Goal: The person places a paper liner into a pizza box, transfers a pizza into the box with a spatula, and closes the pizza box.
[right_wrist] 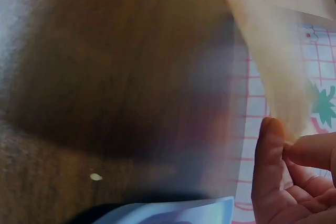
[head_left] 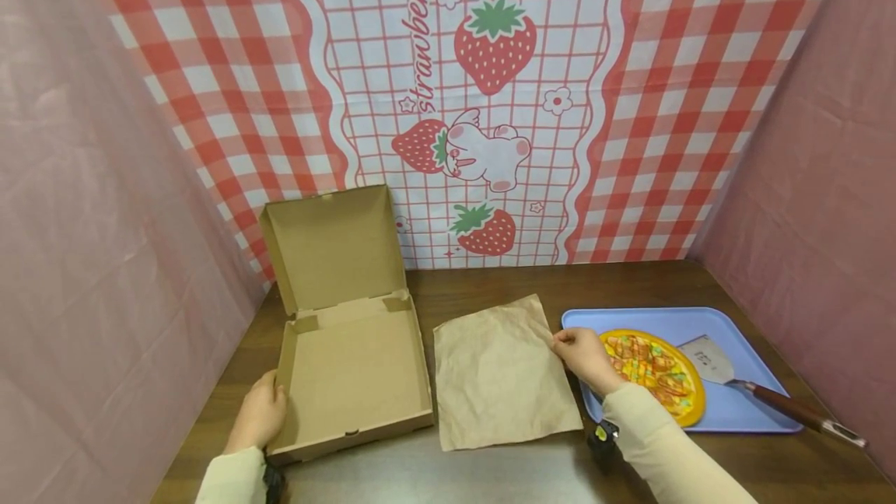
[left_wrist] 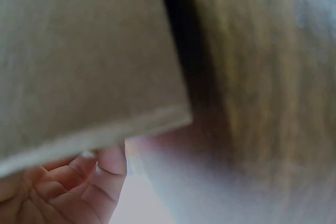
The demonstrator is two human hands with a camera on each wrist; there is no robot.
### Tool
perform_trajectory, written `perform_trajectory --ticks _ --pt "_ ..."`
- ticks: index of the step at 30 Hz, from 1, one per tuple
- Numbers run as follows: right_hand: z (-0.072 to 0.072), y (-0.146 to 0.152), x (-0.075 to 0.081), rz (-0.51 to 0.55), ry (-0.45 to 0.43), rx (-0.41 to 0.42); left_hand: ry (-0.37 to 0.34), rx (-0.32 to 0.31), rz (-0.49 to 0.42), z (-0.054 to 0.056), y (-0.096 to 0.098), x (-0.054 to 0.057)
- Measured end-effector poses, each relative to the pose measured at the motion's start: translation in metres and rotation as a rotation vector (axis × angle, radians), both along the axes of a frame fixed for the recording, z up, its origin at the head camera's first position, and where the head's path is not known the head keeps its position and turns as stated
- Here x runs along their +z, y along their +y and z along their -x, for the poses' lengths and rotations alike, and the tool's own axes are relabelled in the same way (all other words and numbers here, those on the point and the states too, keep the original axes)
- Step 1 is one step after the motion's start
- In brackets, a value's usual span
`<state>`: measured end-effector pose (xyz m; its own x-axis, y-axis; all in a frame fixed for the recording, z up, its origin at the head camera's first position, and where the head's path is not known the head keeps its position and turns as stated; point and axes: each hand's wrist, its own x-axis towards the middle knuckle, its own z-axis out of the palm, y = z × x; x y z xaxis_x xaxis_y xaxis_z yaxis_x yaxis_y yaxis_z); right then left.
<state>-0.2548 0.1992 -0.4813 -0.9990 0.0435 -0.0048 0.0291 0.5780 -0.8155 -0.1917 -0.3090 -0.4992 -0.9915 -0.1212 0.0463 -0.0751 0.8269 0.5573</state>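
Note:
An open cardboard pizza box [head_left: 353, 372] lies on the table, its lid [head_left: 336, 247] leaning back. My left hand [head_left: 260, 411] holds the box's left side wall near the front corner. In the left wrist view the curled fingers [left_wrist: 107, 174] show at the edge of the cardboard. To the right of the box is a crinkled sheet of brown paper [head_left: 500, 379]. My right hand [head_left: 586, 355] pinches its right edge between thumb and fingertips, and in the right wrist view the paper [right_wrist: 286, 85] rises from that pinch.
A blue tray [head_left: 630, 319] stands on the right, partly behind my right forearm. On it are a toy-like pizza [head_left: 654, 372] and a pizza server [head_left: 710, 360], whose brown handle [head_left: 784, 404] sticks out over the tray's right rim. A strawberry-print cloth [head_left: 490, 138] hangs behind the table.

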Motion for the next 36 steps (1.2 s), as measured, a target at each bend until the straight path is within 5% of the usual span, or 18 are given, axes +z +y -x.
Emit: perform_trajectory --ticks 7,21,36 --pt "0.005 0.005 0.004 0.062 0.018 -0.010 -0.001 0.004 -0.006 0.000 0.000 0.000" --pt "0.014 0.018 0.026 0.176 -0.092 -0.015 -0.003 0.006 -0.014 -0.001 0.002 0.000" --pt "0.029 -0.030 0.037 0.221 -0.037 -0.008 -0.019 0.030 -0.028 -0.003 0.004 0.003"
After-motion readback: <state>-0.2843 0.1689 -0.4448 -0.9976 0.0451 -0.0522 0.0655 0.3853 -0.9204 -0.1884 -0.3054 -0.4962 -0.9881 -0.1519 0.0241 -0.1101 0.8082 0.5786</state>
